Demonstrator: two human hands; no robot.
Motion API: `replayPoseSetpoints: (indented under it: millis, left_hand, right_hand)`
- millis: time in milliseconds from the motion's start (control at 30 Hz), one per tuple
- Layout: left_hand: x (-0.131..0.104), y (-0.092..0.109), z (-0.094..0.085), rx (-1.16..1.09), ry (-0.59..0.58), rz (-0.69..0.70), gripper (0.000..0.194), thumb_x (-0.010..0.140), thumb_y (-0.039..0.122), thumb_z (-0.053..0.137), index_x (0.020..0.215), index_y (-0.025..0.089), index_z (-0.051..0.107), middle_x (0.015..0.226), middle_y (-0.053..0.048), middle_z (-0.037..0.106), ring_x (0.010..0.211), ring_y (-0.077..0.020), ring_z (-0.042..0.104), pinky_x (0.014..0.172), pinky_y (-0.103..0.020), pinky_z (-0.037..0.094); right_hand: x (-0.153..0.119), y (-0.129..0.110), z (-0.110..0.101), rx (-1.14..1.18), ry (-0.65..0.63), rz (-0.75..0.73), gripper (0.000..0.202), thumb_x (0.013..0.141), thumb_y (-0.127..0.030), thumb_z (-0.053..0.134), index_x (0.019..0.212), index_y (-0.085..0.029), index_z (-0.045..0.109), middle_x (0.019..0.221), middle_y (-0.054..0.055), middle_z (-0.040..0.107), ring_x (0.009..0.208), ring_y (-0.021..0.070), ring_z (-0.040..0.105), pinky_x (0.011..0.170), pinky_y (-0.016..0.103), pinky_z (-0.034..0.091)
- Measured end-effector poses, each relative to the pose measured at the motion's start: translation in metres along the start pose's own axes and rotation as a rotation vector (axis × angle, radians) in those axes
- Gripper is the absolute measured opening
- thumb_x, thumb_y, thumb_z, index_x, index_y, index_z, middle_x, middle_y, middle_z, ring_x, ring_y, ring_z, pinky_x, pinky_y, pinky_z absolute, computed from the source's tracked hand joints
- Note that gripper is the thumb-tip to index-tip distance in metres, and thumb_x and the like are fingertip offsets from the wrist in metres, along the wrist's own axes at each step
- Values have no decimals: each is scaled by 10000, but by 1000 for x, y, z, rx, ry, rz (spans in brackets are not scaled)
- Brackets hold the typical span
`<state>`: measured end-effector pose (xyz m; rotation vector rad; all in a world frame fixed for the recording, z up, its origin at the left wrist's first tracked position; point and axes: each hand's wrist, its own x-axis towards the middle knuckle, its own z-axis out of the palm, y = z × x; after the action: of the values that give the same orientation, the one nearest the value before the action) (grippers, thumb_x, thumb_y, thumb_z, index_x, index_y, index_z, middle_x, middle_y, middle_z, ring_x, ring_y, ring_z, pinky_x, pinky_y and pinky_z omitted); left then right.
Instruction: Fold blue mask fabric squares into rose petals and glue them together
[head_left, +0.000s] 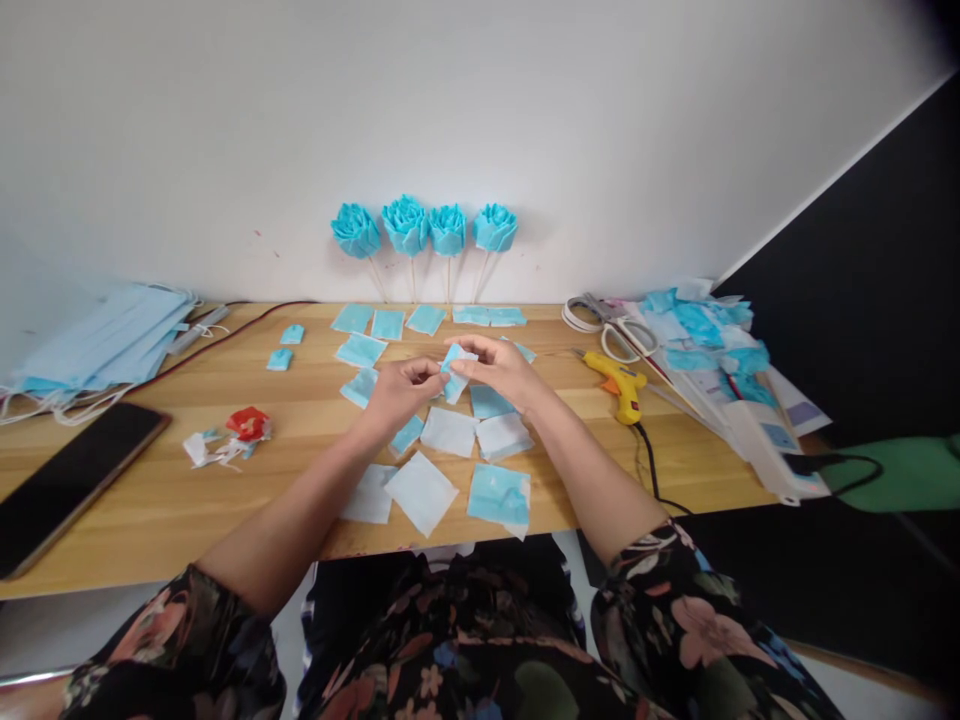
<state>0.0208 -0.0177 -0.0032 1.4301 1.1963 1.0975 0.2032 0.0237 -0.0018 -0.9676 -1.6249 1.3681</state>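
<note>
Both hands meet over the middle of the wooden table, pinching one small blue-and-white fabric square (454,372) that looks partly folded. My left hand (405,392) grips its left edge between thumb and fingers. On the other side my right hand (499,370) has thumb and fingers closed on its right edge. Beneath and around them lie several loose squares, such as a white square (422,494), a blue square (499,493) and another blue square (361,349). Two small folded blue pieces (280,359) rest farther left.
Blue fabric flowers (405,226) on sticks lean against the wall. To the right are a yellow glue gun (619,384) with a black cord, scissors (611,325) and a scrap pile (705,330). Face masks (112,335), a phone (71,485) and a red scrap (249,424) are on the left.
</note>
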Motion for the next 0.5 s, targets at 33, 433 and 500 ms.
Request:
replayPoseSetpoints:
  millis: [33, 433, 500]
  left_hand:
    - [0, 0, 0, -3, -3, 0, 269, 705, 391, 680, 596, 166, 583, 592, 27, 512, 582, -96, 415, 575, -250, 319]
    - [-1, 3, 0, -67, -6, -25, 339, 699, 488, 726, 634, 170, 630, 603, 9, 569, 597, -115, 476, 592, -255, 375]
    - [-1, 2, 0, -79, -5, -23, 334, 701, 487, 732, 642, 170, 645, 606, 6, 581, 608, -119, 488, 601, -254, 385]
  right_hand:
    - [0, 1, 2, -4, 3, -8, 356, 713, -418, 772, 985, -197, 710, 964, 20, 709, 887, 168, 645, 801, 297, 508]
    - [-7, -11, 5, -272, 98, -193, 96, 802, -294, 667, 844, -210, 683, 853, 4, 702, 821, 168, 622, 779, 294, 473]
    - [-7, -11, 5, -269, 93, -193, 100, 806, -298, 663, 846, -208, 682, 864, 7, 705, 833, 170, 625, 788, 298, 474]
